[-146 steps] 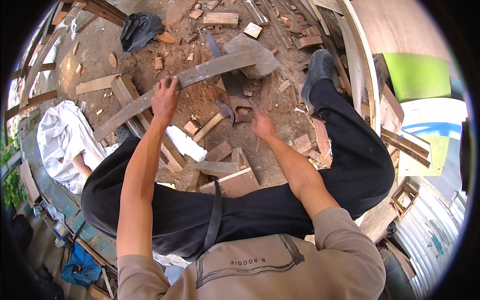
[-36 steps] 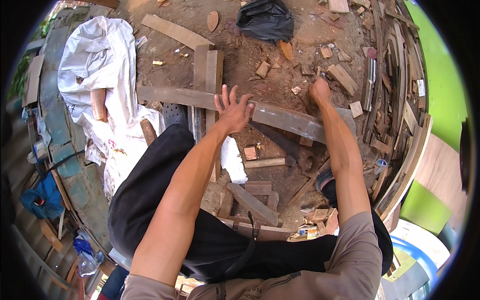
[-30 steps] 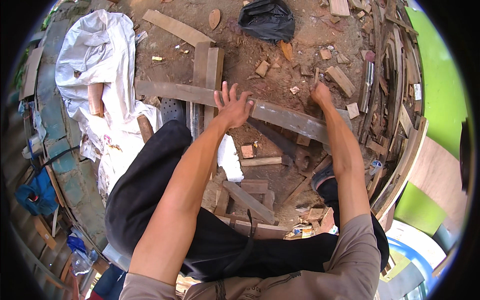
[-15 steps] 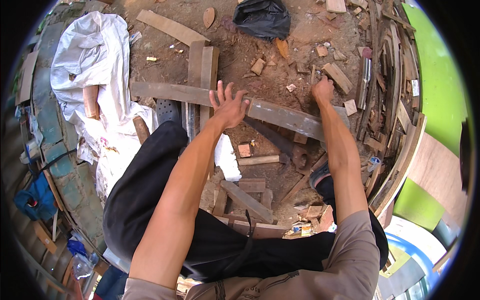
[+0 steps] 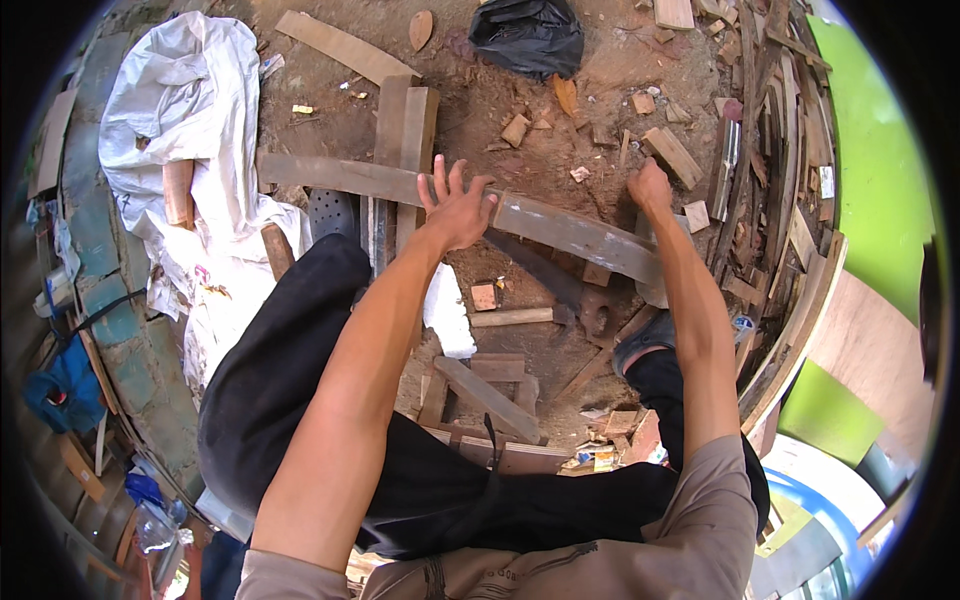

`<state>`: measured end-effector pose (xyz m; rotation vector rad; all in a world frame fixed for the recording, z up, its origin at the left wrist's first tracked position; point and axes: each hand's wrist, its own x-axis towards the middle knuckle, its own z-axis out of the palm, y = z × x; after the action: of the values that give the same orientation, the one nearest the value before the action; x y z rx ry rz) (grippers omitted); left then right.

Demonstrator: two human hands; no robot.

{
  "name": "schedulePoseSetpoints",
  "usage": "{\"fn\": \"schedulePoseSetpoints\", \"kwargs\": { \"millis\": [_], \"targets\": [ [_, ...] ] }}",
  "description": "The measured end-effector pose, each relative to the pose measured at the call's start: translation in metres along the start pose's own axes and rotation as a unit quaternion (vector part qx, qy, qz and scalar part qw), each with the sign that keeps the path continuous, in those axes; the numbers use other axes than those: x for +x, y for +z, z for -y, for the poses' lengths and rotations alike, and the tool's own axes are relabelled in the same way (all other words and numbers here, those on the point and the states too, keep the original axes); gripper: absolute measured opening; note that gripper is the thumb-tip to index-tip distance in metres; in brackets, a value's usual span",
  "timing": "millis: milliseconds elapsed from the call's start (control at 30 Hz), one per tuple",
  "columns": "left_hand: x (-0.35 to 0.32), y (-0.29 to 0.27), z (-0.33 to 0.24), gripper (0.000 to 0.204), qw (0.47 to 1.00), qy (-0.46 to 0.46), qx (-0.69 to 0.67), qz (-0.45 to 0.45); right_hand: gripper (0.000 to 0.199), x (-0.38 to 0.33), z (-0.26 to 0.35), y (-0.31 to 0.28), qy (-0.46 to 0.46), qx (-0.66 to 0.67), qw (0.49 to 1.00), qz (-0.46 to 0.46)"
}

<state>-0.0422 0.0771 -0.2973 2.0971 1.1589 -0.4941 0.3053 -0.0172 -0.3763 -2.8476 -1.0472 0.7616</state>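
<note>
A long grey-brown wooden plank (image 5: 575,232) lies crosswise before me, over two lengthwise timbers (image 5: 418,130). My left hand (image 5: 462,213) rests on the plank's middle with its fingers spread. Beyond the plank's right end is my right hand (image 5: 652,187), low over the dirt beside a short wood block (image 5: 673,158). Its fingers are curled closed, and whatever they may hold is hidden. Under the plank lies a handsaw (image 5: 540,272), its blade partly covered and its handle toward my right foot.
A white sack (image 5: 185,100) spreads at the left, and a black plastic bag (image 5: 525,38) sits at the far side. Long wood strips (image 5: 785,170) are piled along the right, near a green board (image 5: 880,150). Scraps surround a small wooden frame (image 5: 490,395) near my legs.
My right hand has shifted slightly right and nearer to me, still closed. The left hand stays spread on the plank. The view has moved a little.
</note>
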Motion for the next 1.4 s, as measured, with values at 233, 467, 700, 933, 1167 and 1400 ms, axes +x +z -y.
{"fn": "schedulePoseSetpoints", "kwargs": {
  "millis": [233, 467, 700, 933, 1167, 1400],
  "targets": [
    [-0.002, -0.005, -0.006, 0.050, 1.000, -0.006, 0.010, 0.017, 0.031, -0.053, 0.033, -0.036, -0.065, 0.353, 0.933, -0.001],
    [0.007, 0.010, 0.002, 0.051, 0.999, 0.009, 0.025, -0.032, 0.015, -0.126, -0.008, -0.122, -0.074, 0.328, 0.935, -0.114],
    [0.006, 0.019, 0.014, 0.063, 0.981, 0.054, -0.082, -0.166, 0.051, -0.175, -0.113, -0.100, -0.253, -0.008, 0.965, -0.062],
    [-0.024, -0.011, -0.021, 0.091, 0.950, 0.257, 0.052, -0.172, 0.100, -0.181, -0.129, -0.077, -0.262, -0.085, 0.961, -0.002],
    [-0.009, 0.006, -0.034, 0.075, 0.927, 0.276, 0.213, -0.141, 0.088, -0.159, -0.132, -0.070, -0.310, -0.034, 0.949, 0.052],
    [0.003, 0.002, -0.032, 0.063, 0.927, 0.309, 0.173, -0.125, 0.085, -0.150, -0.134, -0.075, -0.305, -0.029, 0.948, 0.079]
  ]
}}
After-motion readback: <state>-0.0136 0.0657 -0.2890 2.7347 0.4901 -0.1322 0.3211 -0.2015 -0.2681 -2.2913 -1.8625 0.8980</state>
